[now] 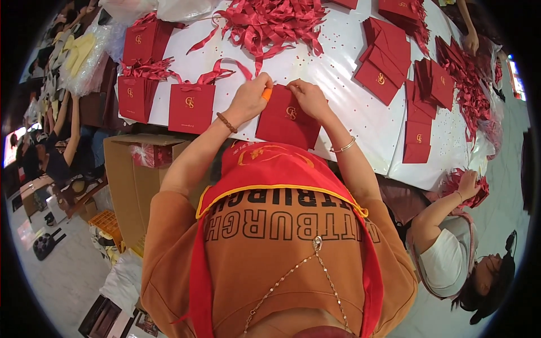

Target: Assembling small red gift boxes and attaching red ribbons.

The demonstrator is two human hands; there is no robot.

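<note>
A red paper gift bag (pixel 288 127) with gold lettering lies flat at the table's near edge, in front of my body. My left hand (pixel 251 100), with an orange cover on one digit, is closed at its upper left corner. On the upper edge, my right hand (pixel 310 101) pinches the bag with thumb and fingers. A red ribbon (pixel 258 61) trails down from the pile close behind my left knuckles; whether those fingers also grip it is hidden. Just left, another red bag (pixel 191 107) lies with a ribbon at its top.
A heap of red ribbons (pixel 273 25) covers the table's far middle. Red bags stand in stacks at left (pixel 134 98) and lie in piles at right (pixel 383 62). An open cardboard box (pixel 127 180) is below the table's left edge. A co-worker's hand (pixel 468 185) holds ribbons at right.
</note>
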